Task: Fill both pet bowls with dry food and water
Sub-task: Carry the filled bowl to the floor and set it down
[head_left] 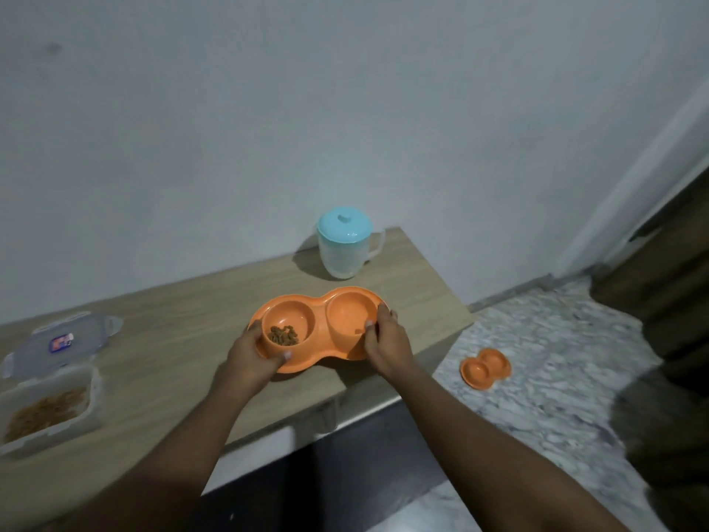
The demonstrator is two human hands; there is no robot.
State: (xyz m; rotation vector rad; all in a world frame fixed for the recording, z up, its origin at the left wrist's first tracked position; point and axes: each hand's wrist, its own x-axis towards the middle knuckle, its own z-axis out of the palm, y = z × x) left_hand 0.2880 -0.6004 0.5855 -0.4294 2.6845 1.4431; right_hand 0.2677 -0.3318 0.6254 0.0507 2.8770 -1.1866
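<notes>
Bowl [320, 320]: gripped at both ends by left hand [253, 349] and right hand [385, 339]. Lifted unevenly, could have spilled kibble [284, 335] beside left fingers [283, 355].

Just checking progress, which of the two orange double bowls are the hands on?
The bowl on the table: left hand and right hand grip its ends. The other bowl lies untouched on the floor.

Sticker on clear lid [61, 341], print too blurred (red-blue), nothing readable
</notes>
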